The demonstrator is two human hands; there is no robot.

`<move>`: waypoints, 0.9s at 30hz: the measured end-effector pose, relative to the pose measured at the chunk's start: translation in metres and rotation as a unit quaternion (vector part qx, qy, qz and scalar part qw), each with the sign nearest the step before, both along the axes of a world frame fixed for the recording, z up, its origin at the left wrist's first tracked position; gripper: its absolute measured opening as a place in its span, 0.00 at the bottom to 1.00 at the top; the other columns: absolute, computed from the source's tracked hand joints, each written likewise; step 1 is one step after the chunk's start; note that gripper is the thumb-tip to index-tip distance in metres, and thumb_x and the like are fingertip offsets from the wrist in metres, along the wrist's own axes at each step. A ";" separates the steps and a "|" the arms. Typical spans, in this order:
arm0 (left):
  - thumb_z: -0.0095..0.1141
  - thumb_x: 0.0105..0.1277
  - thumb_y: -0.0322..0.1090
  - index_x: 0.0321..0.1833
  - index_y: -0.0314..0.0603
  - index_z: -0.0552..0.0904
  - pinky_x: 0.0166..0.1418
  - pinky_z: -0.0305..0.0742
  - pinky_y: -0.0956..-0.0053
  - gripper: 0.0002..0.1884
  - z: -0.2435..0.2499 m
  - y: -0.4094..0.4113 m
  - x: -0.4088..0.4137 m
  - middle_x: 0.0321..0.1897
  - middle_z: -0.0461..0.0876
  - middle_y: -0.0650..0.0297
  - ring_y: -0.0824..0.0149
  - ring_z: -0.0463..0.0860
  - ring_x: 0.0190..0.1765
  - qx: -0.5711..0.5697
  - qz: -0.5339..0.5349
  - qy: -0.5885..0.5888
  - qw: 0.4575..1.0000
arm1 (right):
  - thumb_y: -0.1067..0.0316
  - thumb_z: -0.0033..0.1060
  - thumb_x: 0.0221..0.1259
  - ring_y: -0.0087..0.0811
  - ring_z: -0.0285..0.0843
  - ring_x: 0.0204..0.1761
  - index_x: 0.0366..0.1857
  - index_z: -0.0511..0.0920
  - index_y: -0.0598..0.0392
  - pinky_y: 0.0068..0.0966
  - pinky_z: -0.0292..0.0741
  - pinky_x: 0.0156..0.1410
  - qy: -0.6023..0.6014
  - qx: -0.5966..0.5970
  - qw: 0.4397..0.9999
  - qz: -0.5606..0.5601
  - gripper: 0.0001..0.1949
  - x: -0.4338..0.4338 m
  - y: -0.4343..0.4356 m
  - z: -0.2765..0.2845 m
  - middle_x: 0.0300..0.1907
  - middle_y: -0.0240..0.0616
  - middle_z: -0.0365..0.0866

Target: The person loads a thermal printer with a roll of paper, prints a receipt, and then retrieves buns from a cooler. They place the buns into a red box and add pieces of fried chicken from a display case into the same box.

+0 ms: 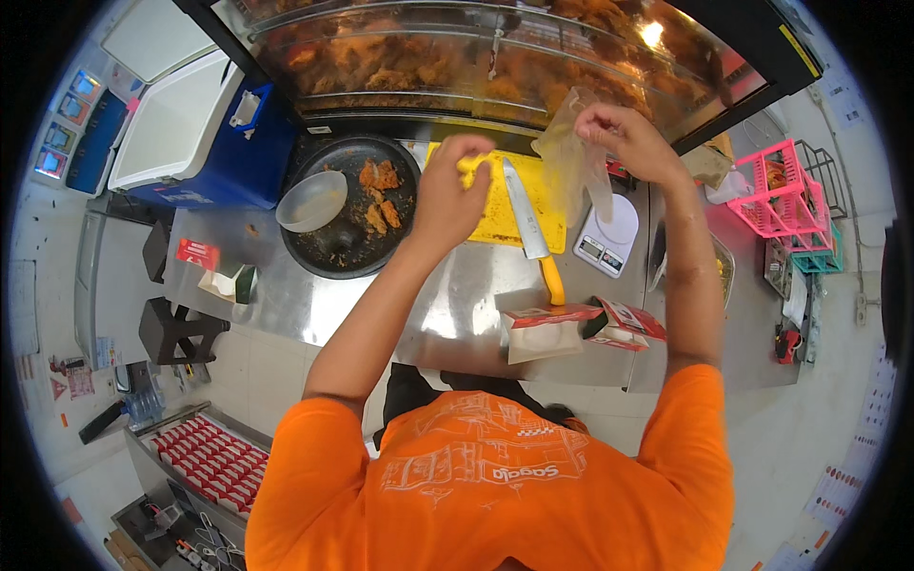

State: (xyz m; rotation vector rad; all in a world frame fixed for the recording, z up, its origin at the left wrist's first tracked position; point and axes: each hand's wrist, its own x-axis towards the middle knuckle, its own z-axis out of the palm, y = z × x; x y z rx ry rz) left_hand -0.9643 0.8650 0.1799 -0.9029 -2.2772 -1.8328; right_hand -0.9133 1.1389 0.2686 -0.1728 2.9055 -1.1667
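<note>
My right hand (pixel 625 139) pinches a clear plastic glove (pixel 571 157), which hangs down beside a white kitchen scale (pixel 608 235). My left hand (pixel 453 189) is raised over the left edge of a yellow cutting board (pixel 493 218), fingers curved and apart, holding nothing. A chef's knife with a yellow handle (pixel 525 214) lies across the board, its handle past the board's near edge. To the left, a round black pan (pixel 335 260) holds pieces of fried chicken (pixel 380 175), crumbs and a translucent plastic bowl (pixel 312 201). Two red and white paper food boxes (pixel 546 339) (pixel 625 325) lie near the counter's front edge.
A glass display case (pixel 457 50) full of fried chicken stands behind the board. A blue cooler box (pixel 235 157) is at the back left. Pink plastic baskets (pixel 778 189) and a metal tray (pixel 725 264) are at the right. Another paper box (pixel 228 282) lies left of the pan.
</note>
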 end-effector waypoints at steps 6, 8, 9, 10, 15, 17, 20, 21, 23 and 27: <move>0.63 0.65 0.40 0.53 0.39 0.81 0.60 0.73 0.67 0.17 0.047 0.020 -0.031 0.51 0.83 0.59 0.59 0.79 0.56 -0.056 -0.143 0.123 0.980 | 0.70 0.61 0.62 0.37 0.79 0.47 0.33 0.82 0.54 0.41 0.71 0.63 0.090 0.236 0.946 0.204 0.02 0.034 -0.080 0.038 0.32 0.37 0.79; 0.65 0.64 0.41 0.50 0.38 0.83 0.55 0.75 0.68 0.17 0.052 0.000 -0.034 0.46 0.85 0.58 0.62 0.81 0.50 -0.154 -0.281 0.040 0.947 | 0.72 0.62 0.58 0.38 0.78 0.50 0.31 0.82 0.52 0.44 0.70 0.66 0.109 0.250 0.937 0.218 0.01 0.047 -0.097 0.034 0.34 0.37 0.79; 0.66 0.63 0.42 0.48 0.37 0.84 0.52 0.76 0.69 0.17 0.053 -0.013 -0.036 0.43 0.86 0.57 0.63 0.82 0.46 -0.209 -0.360 -0.016 0.909 | 0.75 0.62 0.56 0.38 0.78 0.53 0.30 0.82 0.52 0.45 0.68 0.69 0.106 0.233 0.943 0.213 0.03 0.051 -0.103 0.029 0.35 0.37 0.79; 0.65 0.64 0.42 0.47 0.37 0.84 0.50 0.76 0.70 0.16 0.051 -0.025 -0.032 0.40 0.86 0.57 0.64 0.82 0.43 -0.207 -0.342 -0.045 0.915 | 0.77 0.62 0.54 0.38 0.77 0.56 0.29 0.81 0.51 0.46 0.66 0.72 0.103 0.214 0.948 0.210 0.04 0.056 -0.112 0.024 0.37 0.37 0.78; 0.61 0.68 0.40 0.41 0.35 0.84 0.41 0.75 0.71 0.13 0.013 -0.090 0.005 0.32 0.85 0.59 0.67 0.81 0.33 -0.183 -0.192 -0.127 0.956 | 0.77 0.64 0.52 0.49 0.71 0.62 0.39 0.78 0.54 0.44 0.64 0.73 0.208 0.119 0.970 0.048 0.10 0.075 -0.170 -0.018 0.50 0.42 0.72; 0.60 0.68 0.35 0.38 0.34 0.82 0.37 0.74 0.71 0.09 0.003 -0.107 0.021 0.28 0.82 0.59 0.67 0.79 0.30 -0.116 -0.064 -0.088 0.987 | 0.74 0.67 0.54 0.49 0.71 0.61 0.44 0.76 0.56 0.42 0.65 0.71 0.257 0.026 0.946 -0.194 0.14 0.081 -0.220 -0.028 0.49 0.43 0.72; 0.62 0.64 0.26 0.35 0.35 0.80 0.34 0.73 0.68 0.03 -0.008 -0.134 0.033 0.27 0.78 0.57 0.60 0.78 0.27 0.000 0.033 -0.020 0.999 | 0.65 0.68 0.60 0.40 0.76 0.50 0.46 0.73 0.59 0.34 0.73 0.56 0.137 -0.067 0.939 -0.310 0.16 0.073 -0.283 -0.058 0.49 0.46 0.74; 0.62 0.63 0.26 0.35 0.34 0.80 0.33 0.73 0.68 0.04 -0.010 -0.148 0.030 0.27 0.78 0.57 0.61 0.78 0.27 0.021 0.038 -0.003 0.999 | 0.64 0.68 0.61 0.38 0.77 0.48 0.45 0.73 0.60 0.33 0.74 0.53 0.064 -0.111 0.932 -0.338 0.16 0.068 -0.302 -0.066 0.47 0.46 0.75; 0.62 0.63 0.25 0.34 0.34 0.80 0.32 0.72 0.68 0.04 -0.014 -0.169 0.022 0.27 0.77 0.57 0.62 0.78 0.27 0.070 0.046 0.030 0.996 | 0.66 0.65 0.64 0.31 0.75 0.38 0.46 0.73 0.61 0.29 0.75 0.44 0.002 -0.141 0.923 -0.357 0.14 0.048 -0.320 -0.092 0.39 0.38 0.74; 0.66 0.58 0.23 0.39 0.37 0.78 0.39 0.73 0.64 0.09 -0.019 -0.233 -0.013 0.31 0.78 0.57 0.55 0.78 0.33 0.019 0.096 0.161 0.982 | 0.70 0.62 0.67 0.29 0.73 0.29 0.44 0.74 0.60 0.27 0.74 0.36 0.108 -0.173 0.903 -0.378 0.09 0.005 -0.356 -0.108 0.27 0.34 0.72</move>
